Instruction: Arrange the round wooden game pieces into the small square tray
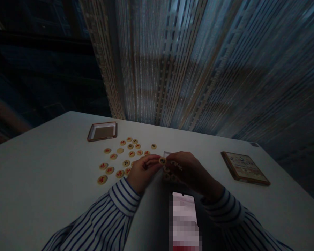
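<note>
A round wooden Chinese chess piece [162, 160] with a dark character stands between the fingertips of both hands. My left hand [143, 170] pinches it from the left, thumb and fingers together. From the right, the closed fingers of my right hand [189, 170] meet its other edge. Under my right hand sits a small open box [170, 178] with several pieces in it, partly hidden by that hand. To the left, several loose pieces with red or dark characters lie spread on the white table, among them a red-marked piece [102, 180] and a plain-faced one [120, 150].
An open, shallow box part [90, 136] lies at the back left of the white table [54, 167]. A flat printed box [244, 167] is on the right. Close to me, a lit phone [184, 216] is between my forearms. A string curtain [157, 62] hangs behind the table.
</note>
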The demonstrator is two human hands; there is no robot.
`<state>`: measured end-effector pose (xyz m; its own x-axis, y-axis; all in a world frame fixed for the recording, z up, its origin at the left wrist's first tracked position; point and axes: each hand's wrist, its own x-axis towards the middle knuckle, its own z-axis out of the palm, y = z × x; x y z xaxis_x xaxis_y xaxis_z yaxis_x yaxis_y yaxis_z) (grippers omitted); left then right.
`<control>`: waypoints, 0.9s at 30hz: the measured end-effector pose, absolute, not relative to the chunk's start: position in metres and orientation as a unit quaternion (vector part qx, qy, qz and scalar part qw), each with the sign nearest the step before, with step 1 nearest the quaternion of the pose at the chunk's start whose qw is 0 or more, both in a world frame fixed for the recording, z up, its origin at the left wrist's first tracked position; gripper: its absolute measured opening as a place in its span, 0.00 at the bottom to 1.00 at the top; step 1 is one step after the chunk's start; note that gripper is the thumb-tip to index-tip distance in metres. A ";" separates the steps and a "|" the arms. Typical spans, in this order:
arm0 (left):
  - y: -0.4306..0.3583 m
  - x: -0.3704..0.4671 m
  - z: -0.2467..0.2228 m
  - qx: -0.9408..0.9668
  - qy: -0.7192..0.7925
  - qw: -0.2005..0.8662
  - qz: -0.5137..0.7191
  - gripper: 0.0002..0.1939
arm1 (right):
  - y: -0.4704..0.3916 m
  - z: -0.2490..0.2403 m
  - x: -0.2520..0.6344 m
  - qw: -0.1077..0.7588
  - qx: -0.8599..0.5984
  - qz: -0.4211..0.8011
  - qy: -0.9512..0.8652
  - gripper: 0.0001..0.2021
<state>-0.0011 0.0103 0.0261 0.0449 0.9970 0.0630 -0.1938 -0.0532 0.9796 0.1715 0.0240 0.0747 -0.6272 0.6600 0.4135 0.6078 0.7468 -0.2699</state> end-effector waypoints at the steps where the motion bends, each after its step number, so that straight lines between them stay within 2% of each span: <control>1: 0.010 -0.001 0.027 0.468 0.417 0.554 0.548 0.15 | 0.024 0.075 0.171 0.252 -0.352 0.052 -0.900 0.10; 8: 0.009 -0.002 0.032 0.436 0.396 0.601 0.540 0.19 | 0.022 0.076 0.170 0.270 -0.339 0.040 -0.900 0.13; 27: 0.011 -0.003 0.032 0.457 0.445 0.555 0.534 0.16 | 0.020 0.076 0.166 0.251 -0.348 0.031 -0.903 0.11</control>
